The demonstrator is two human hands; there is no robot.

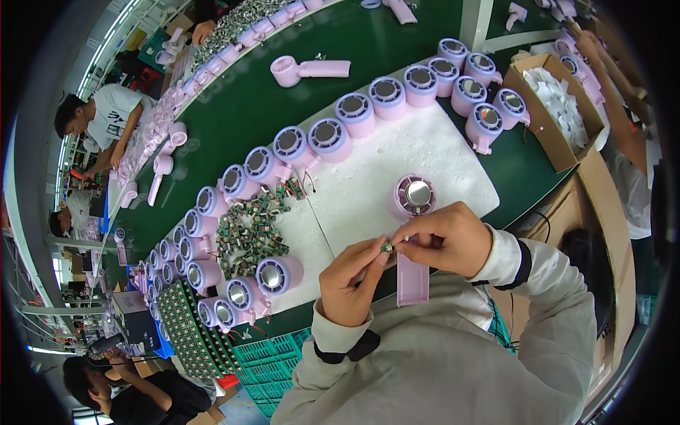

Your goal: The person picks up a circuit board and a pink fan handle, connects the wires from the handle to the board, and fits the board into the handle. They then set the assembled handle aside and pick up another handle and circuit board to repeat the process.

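Between its thumb and fingers my left hand [350,280] pinches a small green circuit board [387,248]. My right hand [453,239] is closed, its fingertips meeting the same spot; whether they grip the board or a thin wire there is too small to tell. Just beyond the hands, a pink fan housing [414,196] with a round silver centre lies face up on the white foam sheet [446,152]. Its pink open handle shell [413,282] extends toward me beneath my right hand, which hides the part between.
Lilac and pink fan heads [353,113] line the foam's far and left edges. Loose small circuit boards [251,234] are heaped at left, beside panels of boards [191,329]. A cardboard box [556,106] of white pieces stands right. A pink fan [308,71] lies on the green conveyor. Co-workers sit around.
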